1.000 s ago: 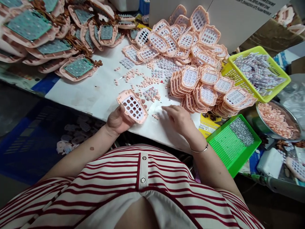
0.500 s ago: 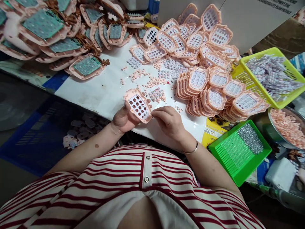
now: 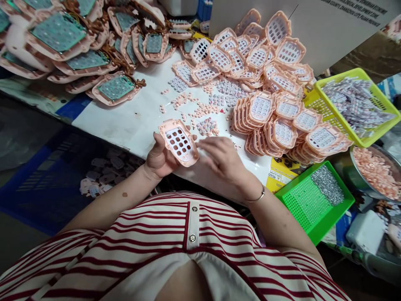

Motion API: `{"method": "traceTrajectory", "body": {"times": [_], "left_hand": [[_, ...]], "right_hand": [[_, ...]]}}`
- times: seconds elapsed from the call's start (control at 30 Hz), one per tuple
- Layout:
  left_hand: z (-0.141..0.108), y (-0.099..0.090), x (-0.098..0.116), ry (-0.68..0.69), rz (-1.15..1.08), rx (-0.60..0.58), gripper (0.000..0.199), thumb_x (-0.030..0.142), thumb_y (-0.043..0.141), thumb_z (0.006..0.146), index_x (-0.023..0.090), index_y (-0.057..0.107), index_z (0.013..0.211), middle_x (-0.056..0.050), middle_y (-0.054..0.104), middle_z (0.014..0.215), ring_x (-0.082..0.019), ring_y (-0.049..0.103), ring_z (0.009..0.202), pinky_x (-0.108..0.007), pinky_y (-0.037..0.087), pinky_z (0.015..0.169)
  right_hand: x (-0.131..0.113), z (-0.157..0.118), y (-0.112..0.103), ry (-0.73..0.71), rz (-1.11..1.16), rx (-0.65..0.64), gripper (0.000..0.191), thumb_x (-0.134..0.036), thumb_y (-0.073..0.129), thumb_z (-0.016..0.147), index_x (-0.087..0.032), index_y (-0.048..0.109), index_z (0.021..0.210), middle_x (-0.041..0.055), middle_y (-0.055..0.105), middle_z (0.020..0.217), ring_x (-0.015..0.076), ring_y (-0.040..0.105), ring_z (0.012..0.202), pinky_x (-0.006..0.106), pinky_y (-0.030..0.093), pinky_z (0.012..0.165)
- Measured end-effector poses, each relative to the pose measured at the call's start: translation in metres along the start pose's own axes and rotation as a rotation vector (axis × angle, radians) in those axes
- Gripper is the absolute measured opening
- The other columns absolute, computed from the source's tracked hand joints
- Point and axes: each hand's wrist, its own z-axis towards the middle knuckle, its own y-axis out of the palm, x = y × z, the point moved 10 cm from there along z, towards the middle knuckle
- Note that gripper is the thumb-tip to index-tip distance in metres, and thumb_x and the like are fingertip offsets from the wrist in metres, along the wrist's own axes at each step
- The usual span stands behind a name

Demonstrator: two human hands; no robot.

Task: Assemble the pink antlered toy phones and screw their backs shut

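In my left hand [image 3: 160, 159] is a pink plastic shell [image 3: 179, 142] with a white panel full of rows of holes. The thumb lies along the shell's left edge and the other fingers are mostly hidden beneath it. My right hand [image 3: 223, 162] hovers beside the shell's right edge, fingers apart and somewhat blurred, with nothing visible in them. Just beyond the shell, a cluster of printed keys [image 3: 208, 125] and many small pink buttons [image 3: 204, 110] lie on the white table [image 3: 125, 125]. Further back are pale grey keys [image 3: 232, 93].
Stacked pink shells [image 3: 261, 106] stand at the right, with a loose heap behind. Shells with green circuit boards [image 3: 58, 31] pile up at the left. A green basket [image 3: 300, 209] of screws, a yellow basket [image 3: 372, 136] and a metal bowl [image 3: 360, 177] sit right; a blue crate [image 3: 31, 184] is lower left.
My right hand's fingers have parted from a pinch at the shell's lower right edge and drawn slightly away. The shell has tilted a little in my left hand.
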Motion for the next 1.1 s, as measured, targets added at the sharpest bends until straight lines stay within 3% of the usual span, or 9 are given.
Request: {"method": "traceTrajectory", "body": {"times": [0.13,0.23,0.37,0.47,0.57,0.67,0.8,0.87,1.1], "left_hand": [[-0.003,0.000,0.000,0.000,-0.003,-0.001,0.085,0.073,0.081,0.057,0.022,0.064,0.124,-0.010,0.073,0.117,-0.037,0.052,0.136,-0.051,0.046,0.110],[-0.003,-0.001,-0.001,-0.009,0.016,0.009,0.087,0.075,0.079,0.057,0.022,0.064,0.125,-0.012,0.072,0.122,-0.039,0.051,0.137,-0.052,0.046,0.110],[-0.001,0.002,-0.004,-0.037,-0.009,-0.012,0.094,0.073,0.082,0.053,0.024,0.061,0.130,-0.012,0.071,0.125,-0.040,0.051,0.137,-0.053,0.046,0.110],[0.001,0.004,-0.006,-0.050,-0.052,-0.040,0.093,0.071,0.083,0.054,0.023,0.061,0.130,-0.012,0.071,0.124,-0.039,0.054,0.134,-0.053,0.046,0.109],[0.002,0.003,-0.008,-0.046,-0.070,-0.038,0.090,0.070,0.084,0.055,0.023,0.062,0.128,-0.012,0.072,0.122,-0.039,0.058,0.129,-0.053,0.047,0.107],[0.004,0.003,-0.009,-0.049,-0.055,-0.038,0.091,0.071,0.083,0.054,0.023,0.063,0.128,-0.011,0.073,0.118,-0.038,0.061,0.126,-0.051,0.049,0.105],[0.006,0.004,-0.011,-0.044,-0.034,-0.051,0.084,0.072,0.081,0.057,0.023,0.066,0.123,-0.009,0.074,0.117,-0.038,0.059,0.128,-0.049,0.050,0.105],[0.005,0.003,-0.016,-0.074,-0.025,-0.060,0.087,0.073,0.081,0.054,0.022,0.066,0.123,-0.010,0.074,0.116,-0.040,0.058,0.129,-0.051,0.051,0.104],[0.002,0.001,-0.019,-0.102,-0.039,-0.072,0.090,0.074,0.080,0.055,0.020,0.064,0.126,-0.011,0.071,0.125,-0.037,0.049,0.139,-0.047,0.046,0.111]], "right_hand": [[0.052,0.023,0.006,0.264,-0.141,-0.117,0.043,-0.021,0.034,0.101,-0.011,0.055,0.137,0.0191,0.063,0.136,0.0305,0.056,0.122,0.048,0.042,0.102],[0.068,0.039,0.026,0.341,-0.203,-0.281,0.046,-0.022,0.039,0.099,-0.009,0.049,0.142,0.0210,0.056,0.145,0.0355,0.051,0.129,0.050,0.039,0.103],[0.074,0.051,0.038,0.378,-0.241,-0.290,0.037,-0.026,0.038,0.101,-0.013,0.062,0.126,0.0179,0.064,0.134,0.0337,0.057,0.118,0.047,0.041,0.097],[0.081,0.054,0.028,0.364,-0.258,-0.171,0.034,-0.031,0.040,0.101,-0.016,0.068,0.114,0.0152,0.071,0.120,0.0305,0.060,0.111,0.045,0.041,0.096],[0.094,0.050,-0.005,0.447,-0.264,0.101,0.036,-0.034,0.040,0.102,-0.017,0.069,0.112,0.0148,0.072,0.109,0.0282,0.062,0.103,0.045,0.043,0.095],[0.095,0.042,-0.030,0.505,0.046,0.350,0.034,-0.038,0.044,0.101,-0.019,0.071,0.110,0.0111,0.073,0.103,0.0238,0.064,0.096,0.041,0.049,0.089],[0.070,0.040,-0.004,0.572,0.741,0.286,0.032,-0.048,0.061,0.091,-0.020,0.071,0.101,0.0048,0.074,0.089,0.0170,0.066,0.078,0.032,0.053,0.072],[0.051,0.039,0.014,0.604,0.851,0.212,0.029,-0.046,0.062,0.089,-0.019,0.072,0.097,0.0039,0.073,0.087,0.0160,0.065,0.076,0.031,0.053,0.072],[0.026,0.031,0.006,0.548,0.253,0.450,0.015,-0.033,0.067,0.088,-0.020,0.068,0.094,0.0079,0.067,0.097,0.0231,0.059,0.100,0.040,0.047,0.096]]}}
